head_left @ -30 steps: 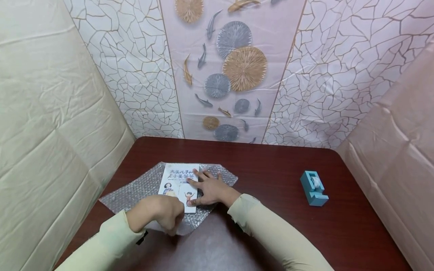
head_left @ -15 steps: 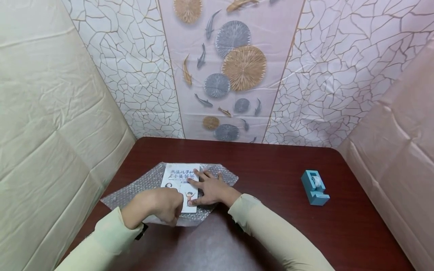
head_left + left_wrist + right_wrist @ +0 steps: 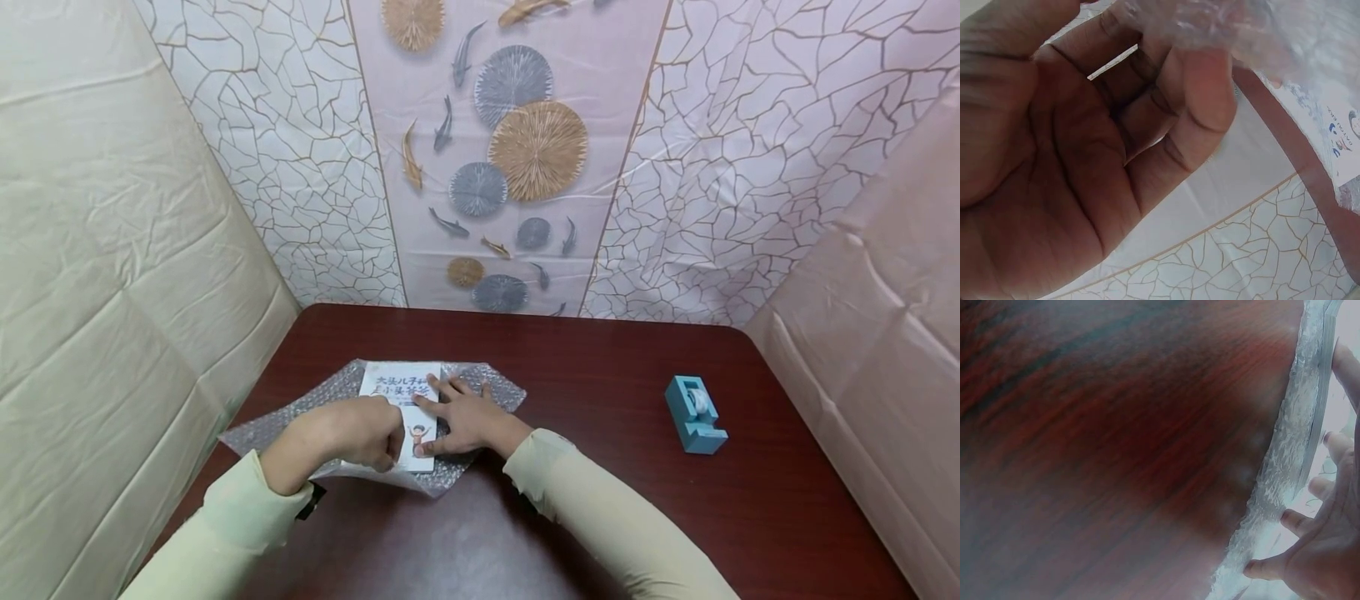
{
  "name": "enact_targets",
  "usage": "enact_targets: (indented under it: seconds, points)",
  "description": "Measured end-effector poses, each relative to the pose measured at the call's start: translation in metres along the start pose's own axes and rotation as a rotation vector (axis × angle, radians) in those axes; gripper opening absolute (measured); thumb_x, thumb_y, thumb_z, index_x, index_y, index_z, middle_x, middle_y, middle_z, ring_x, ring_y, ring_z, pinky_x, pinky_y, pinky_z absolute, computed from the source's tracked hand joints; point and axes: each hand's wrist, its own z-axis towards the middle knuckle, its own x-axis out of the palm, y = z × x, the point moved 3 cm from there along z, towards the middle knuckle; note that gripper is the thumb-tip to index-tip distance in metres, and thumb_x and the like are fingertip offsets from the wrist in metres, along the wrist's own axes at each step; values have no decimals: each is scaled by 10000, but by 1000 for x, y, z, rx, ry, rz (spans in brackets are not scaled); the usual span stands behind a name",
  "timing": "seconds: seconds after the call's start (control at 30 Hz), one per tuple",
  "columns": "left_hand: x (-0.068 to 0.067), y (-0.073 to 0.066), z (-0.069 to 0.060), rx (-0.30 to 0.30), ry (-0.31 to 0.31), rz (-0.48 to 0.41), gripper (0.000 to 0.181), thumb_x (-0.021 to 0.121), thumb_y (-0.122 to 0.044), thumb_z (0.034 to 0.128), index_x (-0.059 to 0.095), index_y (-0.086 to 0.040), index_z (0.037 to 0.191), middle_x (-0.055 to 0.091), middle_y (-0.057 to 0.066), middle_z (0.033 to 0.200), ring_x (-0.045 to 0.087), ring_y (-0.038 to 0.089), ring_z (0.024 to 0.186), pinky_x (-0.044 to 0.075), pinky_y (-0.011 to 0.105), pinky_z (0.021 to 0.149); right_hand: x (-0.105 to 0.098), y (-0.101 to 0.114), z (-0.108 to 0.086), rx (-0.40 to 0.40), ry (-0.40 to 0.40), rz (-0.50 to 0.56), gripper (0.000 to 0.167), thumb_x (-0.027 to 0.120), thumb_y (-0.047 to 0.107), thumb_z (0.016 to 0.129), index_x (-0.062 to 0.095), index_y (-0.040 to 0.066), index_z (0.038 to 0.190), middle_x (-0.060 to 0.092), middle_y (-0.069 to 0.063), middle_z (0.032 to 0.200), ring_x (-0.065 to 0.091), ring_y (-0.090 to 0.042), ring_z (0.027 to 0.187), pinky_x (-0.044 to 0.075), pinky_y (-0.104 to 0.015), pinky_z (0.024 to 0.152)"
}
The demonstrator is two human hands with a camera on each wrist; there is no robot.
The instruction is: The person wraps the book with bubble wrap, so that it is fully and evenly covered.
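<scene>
A white book point(image 3: 401, 379) with blue lettering and cartoon figures lies on a sheet of bubble wrap point(image 3: 330, 393). My right hand point(image 3: 468, 419) rests with spread fingers on the book's right side, some fingertips reaching the bubble wrap; its spread fingers point(image 3: 1297, 522) also show in the right wrist view. With curled fingers, my left hand point(image 3: 348, 433) pinches the near edge of the bubble wrap and holds it raised over the book's lower left. In the left wrist view, the wrap point(image 3: 1247, 31) crosses the curled fingertips. This hand hides part of the cover.
A teal tape dispenser point(image 3: 695, 415) with a roll of tape stands on the right of the dark red table point(image 3: 585, 392). Patterned cloth point(image 3: 480, 125) hangs behind the table, and pale padded walls point(image 3: 112, 275) flank both sides.
My left hand has moved up and away from the table's front, lifting the near edge of the bubble wrap toward the book. The right hand has stayed in place.
</scene>
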Motion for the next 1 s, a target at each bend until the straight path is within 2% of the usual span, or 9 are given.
enact_targets:
  seconds: [0.2,0.33,0.47,0.63,0.7,0.8,0.9,1.0]
  points:
    - [-4,2,-1,24,-47,-9,216,863,-53,873,787,-194,729,685,-123,691,572,55,631,536,287,652,-1,0,0,-6,2,-2,999,567,888,942,173,466,1759,-1,38,1892,77,-355,1751,149,-854,1277]
    - [-7,5,-2,37,-85,-9,197,826,-44,846,789,-194,724,644,-120,639,509,57,587,475,265,599,-3,0,-1,-8,4,6,998,578,879,944,182,458,1759,-3,34,1892,72,-357,1751,143,-858,1275]
    - [-10,8,-2,50,-123,3,170,802,-56,824,800,-205,740,634,-130,625,498,51,584,466,260,592,-3,0,-1,-4,9,13,1000,576,877,946,180,453,1760,-8,32,1892,64,-355,1752,141,-856,1277]
    - [-12,12,0,91,-174,13,246,733,5,812,725,-205,686,553,-141,614,433,41,586,395,236,585,-3,-1,0,-7,14,11,1002,569,878,948,172,450,1762,-11,29,1892,58,-354,1753,147,-849,1282]
    - [-13,14,2,119,-207,15,248,720,28,824,733,-187,702,582,-134,639,447,28,600,409,227,590,-3,-1,0,-11,16,7,1001,571,875,950,168,452,1762,-14,28,1892,55,-354,1753,149,-849,1281]
    - [-14,17,4,156,-244,14,210,747,23,890,796,-157,793,692,-118,732,537,5,660,500,229,635,-3,-1,0,-14,17,3,999,566,876,953,160,455,1763,-17,27,1893,54,-351,1753,148,-845,1284]
    - [-15,21,5,184,-245,-5,149,781,-12,953,832,-138,891,760,-93,821,607,1,728,563,241,700,-3,-1,0,-15,17,8,995,560,877,955,159,457,1763,-16,27,1893,53,-349,1754,138,-844,1287]
    - [-14,26,7,187,-233,-38,132,790,-17,977,825,-123,907,757,-81,827,602,-1,727,551,233,698,-2,-1,-1,-13,17,15,993,564,876,955,166,457,1762,-11,26,1893,56,-347,1754,134,-845,1287]
